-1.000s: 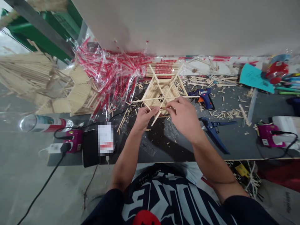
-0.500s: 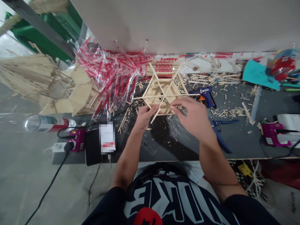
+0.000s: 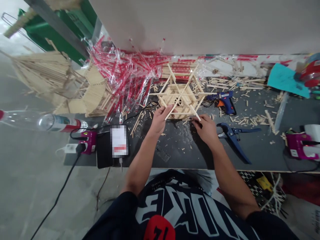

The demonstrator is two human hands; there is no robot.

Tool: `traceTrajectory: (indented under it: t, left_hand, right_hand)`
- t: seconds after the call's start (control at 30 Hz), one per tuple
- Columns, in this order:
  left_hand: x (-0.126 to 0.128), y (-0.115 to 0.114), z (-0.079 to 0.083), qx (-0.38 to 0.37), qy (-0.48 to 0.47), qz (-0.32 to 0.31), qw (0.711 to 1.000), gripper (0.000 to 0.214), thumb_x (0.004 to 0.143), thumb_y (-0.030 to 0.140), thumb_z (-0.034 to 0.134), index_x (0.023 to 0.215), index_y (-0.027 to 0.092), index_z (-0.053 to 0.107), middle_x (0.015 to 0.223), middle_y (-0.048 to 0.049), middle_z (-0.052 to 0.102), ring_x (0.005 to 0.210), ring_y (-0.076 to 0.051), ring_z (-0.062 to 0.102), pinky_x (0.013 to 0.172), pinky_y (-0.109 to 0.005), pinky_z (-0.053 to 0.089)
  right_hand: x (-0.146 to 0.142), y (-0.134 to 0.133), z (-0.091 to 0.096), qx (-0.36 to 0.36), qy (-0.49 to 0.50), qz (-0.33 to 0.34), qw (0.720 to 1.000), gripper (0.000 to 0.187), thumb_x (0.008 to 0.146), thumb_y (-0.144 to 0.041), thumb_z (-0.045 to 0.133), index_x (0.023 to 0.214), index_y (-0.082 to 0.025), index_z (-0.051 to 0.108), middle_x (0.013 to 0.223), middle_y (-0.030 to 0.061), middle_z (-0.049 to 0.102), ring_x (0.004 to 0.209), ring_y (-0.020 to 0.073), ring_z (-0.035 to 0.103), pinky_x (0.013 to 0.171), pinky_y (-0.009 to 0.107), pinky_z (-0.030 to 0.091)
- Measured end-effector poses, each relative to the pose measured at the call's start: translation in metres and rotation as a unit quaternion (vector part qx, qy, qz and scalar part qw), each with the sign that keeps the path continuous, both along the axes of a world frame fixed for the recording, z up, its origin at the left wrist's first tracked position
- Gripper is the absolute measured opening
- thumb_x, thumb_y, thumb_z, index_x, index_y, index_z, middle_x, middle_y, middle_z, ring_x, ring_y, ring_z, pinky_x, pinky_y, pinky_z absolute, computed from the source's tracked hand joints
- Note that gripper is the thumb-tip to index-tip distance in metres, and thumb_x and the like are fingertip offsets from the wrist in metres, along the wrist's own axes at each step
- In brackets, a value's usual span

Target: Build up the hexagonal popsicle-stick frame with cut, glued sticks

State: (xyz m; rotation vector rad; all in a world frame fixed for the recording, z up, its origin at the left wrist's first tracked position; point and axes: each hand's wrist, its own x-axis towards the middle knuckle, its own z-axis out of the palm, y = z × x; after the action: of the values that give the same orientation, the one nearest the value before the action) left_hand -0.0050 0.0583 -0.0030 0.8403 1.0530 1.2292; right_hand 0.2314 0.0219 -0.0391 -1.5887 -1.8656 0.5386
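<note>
A six-sided structure of thin wooden sticks (image 3: pixel 163 99) rests on the dark table, with long sticks crossing at its centre and jutting past its corners. My left hand (image 3: pixel 160 120) is closed on its front left edge, thumb on top by a crossing stick. At the front right corner is my right hand (image 3: pixel 207 128), its fingers bent together just below the end of a jutting stick. Whatever those fingertips hold is too small to make out. Just right of the structure lies a blue glue gun (image 3: pixel 227 100). Blue-handled cutters (image 3: pixel 233 138) lie beside my right hand.
Red-and-clear plastic wrappers (image 3: pixel 125 73) pile up at the back left, beside other stick-built pieces (image 3: pixel 93 98). Stick offcuts (image 3: pixel 252 119) litter the right side. A phone (image 3: pixel 119 141), plastic bottle (image 3: pixel 61 123) and purple power adapter (image 3: pixel 88 142) stand left; a turquoise sheet (image 3: pixel 287 80) lies right.
My right hand has moved from over the structure's front right part down to its front right corner. The view has shifted slightly; the left hand still holds the front left edge.
</note>
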Motion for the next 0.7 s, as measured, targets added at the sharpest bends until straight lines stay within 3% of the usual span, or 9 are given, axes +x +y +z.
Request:
traceTrajectory:
  t: [0.17,0.37,0.7]
  left_hand:
    - [0.000,-0.001,-0.002,-0.015,-0.001,0.000,1.000,0.036,0.085,0.057,0.087,0.083,0.021,0.085,0.079,-0.0045,0.079,0.079,-0.017,0.071,0.079,-0.030,0.057]
    - [0.000,-0.005,0.003,0.005,-0.001,-0.004,1.000,0.040,0.078,0.059,0.089,0.092,0.022,0.088,0.080,-0.0048,0.083,0.088,-0.020,0.076,0.092,-0.032,0.059]
    - [0.002,-0.009,0.004,0.011,-0.054,-0.007,0.998,0.043,0.072,0.058,0.097,0.088,0.019,0.086,0.069,-0.0004,0.074,0.074,-0.015,0.069,0.082,-0.027,0.055]
  right_hand:
    - [-0.002,0.003,-0.012,0.012,-0.028,-0.016,0.999,0.025,0.097,-0.026,0.056,0.094,-0.024,0.081,0.098,0.0120,0.075,0.094,0.0295,0.070,0.089,0.047,0.059]
    - [0.003,-0.004,-0.014,0.008,-0.047,-0.008,0.999,0.021,0.097,-0.021,0.052,0.093,-0.022,0.073,0.102,0.0166,0.073,0.102,0.0324,0.067,0.096,0.052,0.056]
    - [0.005,0.000,-0.004,0.008,-0.054,0.030,0.998,0.019,0.098,-0.023,0.057,0.087,-0.023,0.073,0.096,0.0134,0.074,0.097,0.0302,0.069,0.093,0.046,0.057]
